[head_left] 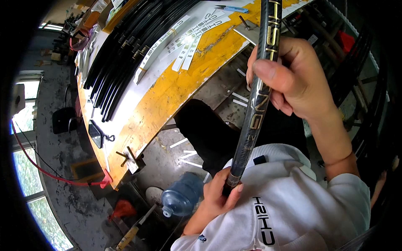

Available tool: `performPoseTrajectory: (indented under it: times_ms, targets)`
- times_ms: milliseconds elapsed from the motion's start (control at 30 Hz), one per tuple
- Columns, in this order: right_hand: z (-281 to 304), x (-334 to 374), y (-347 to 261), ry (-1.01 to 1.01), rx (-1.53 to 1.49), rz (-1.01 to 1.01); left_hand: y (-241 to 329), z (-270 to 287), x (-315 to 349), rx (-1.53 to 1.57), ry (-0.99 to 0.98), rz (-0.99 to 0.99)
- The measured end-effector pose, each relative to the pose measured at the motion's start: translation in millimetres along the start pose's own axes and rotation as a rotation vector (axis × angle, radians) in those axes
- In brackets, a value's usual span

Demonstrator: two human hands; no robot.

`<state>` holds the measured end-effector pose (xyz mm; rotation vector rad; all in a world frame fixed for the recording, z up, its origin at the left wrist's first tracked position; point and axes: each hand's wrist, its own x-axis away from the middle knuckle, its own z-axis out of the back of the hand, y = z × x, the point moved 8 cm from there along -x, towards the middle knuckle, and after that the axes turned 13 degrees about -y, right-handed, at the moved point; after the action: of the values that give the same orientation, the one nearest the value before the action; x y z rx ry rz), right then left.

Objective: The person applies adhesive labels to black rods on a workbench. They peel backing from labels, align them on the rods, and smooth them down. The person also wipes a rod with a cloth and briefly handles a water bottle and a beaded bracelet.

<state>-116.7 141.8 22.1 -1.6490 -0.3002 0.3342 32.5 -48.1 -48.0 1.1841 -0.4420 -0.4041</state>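
Note:
I hold a long black carbon rod section (pixel 256 96) with gold lettering; it runs from my chest up past the top edge. My left hand (pixel 220 194) grips its lower butt end against my white shirt. My right hand (pixel 293 77) is wrapped around the rod higher up, thumb pressed along the shaft. Below the rod are my dark trousers and the yellow workbench (pixel 167 94) to the left.
A bundle of black rod sections (pixel 121 54) lies on the bench beside several white label strips (pixel 184 39) and a blue pen (pixel 232 8). A blue water bottle (pixel 182 196) stands on the floor by my feet. More rods (pixel 360 62) lean at right.

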Motion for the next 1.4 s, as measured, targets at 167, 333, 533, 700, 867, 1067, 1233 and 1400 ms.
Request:
performPoseTrajectory:
  times_ms: [167,333,533,700,867,1067,1233,1400]
  targets:
    - [-26.8,25.7,23.9,-0.006,-0.029,-0.123,1.4,-2.8,-4.0,-0.040,0.006,-0.059]
    - [-41.0,40.2,35.3,-0.048,-0.222,-0.275,0.3,-5.0,-8.2,-0.015,-0.049,-0.076]
    - [-31.6,36.9,3.7,-0.103,-0.136,0.009,15.5,-4.8,-8.6,0.012,-0.090,-0.135]
    - [-24.4,33.9,-5.1,0.005,-0.145,-0.093,19.9,-3.7,-13.9,-0.003,-0.111,-0.137]
    - [-19.6,36.8,-3.6,0.024,-0.071,-0.075,20.7,-5.7,-17.0,-0.002,-0.122,-0.126]
    - [-18.5,36.7,-4.8,0.029,0.009,-0.057,10.5,-6.4,-18.1,0.111,-0.223,-0.051]
    - [-29.3,37.5,1.6,-0.012,-0.006,-0.134,41.0,20.8,-54.6,0.634,-0.119,-0.400]
    - [-32.5,46.9,6.3,-0.057,0.004,-0.153,76.3,25.1,-89.2,0.563,-0.098,-0.391]
